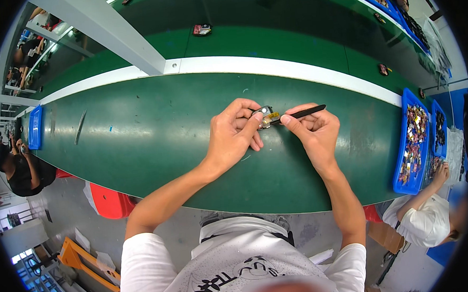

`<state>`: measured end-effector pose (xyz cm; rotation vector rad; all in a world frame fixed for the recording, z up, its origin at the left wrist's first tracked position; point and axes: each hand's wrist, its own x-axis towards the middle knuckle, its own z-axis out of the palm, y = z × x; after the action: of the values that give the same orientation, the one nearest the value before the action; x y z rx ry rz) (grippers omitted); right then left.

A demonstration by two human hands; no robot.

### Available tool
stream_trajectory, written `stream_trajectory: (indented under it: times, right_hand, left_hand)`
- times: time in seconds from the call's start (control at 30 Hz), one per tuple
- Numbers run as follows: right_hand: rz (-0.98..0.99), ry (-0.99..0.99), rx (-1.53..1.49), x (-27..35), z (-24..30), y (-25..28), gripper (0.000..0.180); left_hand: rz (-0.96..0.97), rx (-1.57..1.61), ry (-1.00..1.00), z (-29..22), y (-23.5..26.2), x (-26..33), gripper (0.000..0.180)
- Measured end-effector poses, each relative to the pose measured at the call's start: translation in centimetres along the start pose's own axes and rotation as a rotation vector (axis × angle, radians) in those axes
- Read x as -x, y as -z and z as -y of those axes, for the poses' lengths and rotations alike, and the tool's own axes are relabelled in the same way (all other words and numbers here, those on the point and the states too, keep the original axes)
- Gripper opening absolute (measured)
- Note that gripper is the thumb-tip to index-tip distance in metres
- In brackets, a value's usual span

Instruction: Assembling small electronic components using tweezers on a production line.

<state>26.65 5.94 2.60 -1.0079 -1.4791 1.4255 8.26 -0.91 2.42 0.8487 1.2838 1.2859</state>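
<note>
My left hand (229,131) is closed on a small electronic device (265,111) with a dark, rounded casing and a light spot. A yellow piece (272,115), flat like tape or a flex strip, shows at its right side. Between the thumb and fingers of my right hand (318,133) is a slim black stick-like tool (309,111), perhaps tweezers. The tool's blunt end points up to the right, while its other end reaches the device; my fingers partly hide that tip. Both hands are held over the green worktable (164,134).
Blue trays (402,169) of small colourful parts stand at the right edge, beside a co-worker's hand (441,173). Another blue tray (36,127) is at the far left. A white rail (272,64) borders a conveyor belt carrying a small device (202,30). A red stool (110,201) stands below left.
</note>
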Motion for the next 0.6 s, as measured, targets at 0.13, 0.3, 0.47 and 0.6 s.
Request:
stream_trajectory:
  times: [0.13, 0.3, 0.47, 0.6]
  right_hand:
    - [-0.012, 0.035, 0.071, 0.04, -0.08, 0.06, 0.011]
    - [-0.037, 0.056, 0.091, 0.01, 0.03, -0.07, 0.011]
    - [-0.041, 0.051, 0.119, 0.04, 0.1, -0.04, 0.012]
    - [-0.04, 0.06, 0.14, 0.1, 0.14, 0.02, 0.013]
  left_hand:
    - [-0.017, -0.033, -0.034, 0.14, -0.2, 0.18, 0.02]
    - [-0.03, -0.09, -0.081, 0.22, -0.25, 0.25, 0.02]
    - [-0.031, -0.117, -0.087, 0.23, -0.29, 0.31, 0.02]
    - [-0.038, -0.157, -0.126, 0.27, -0.32, 0.39, 0.019]
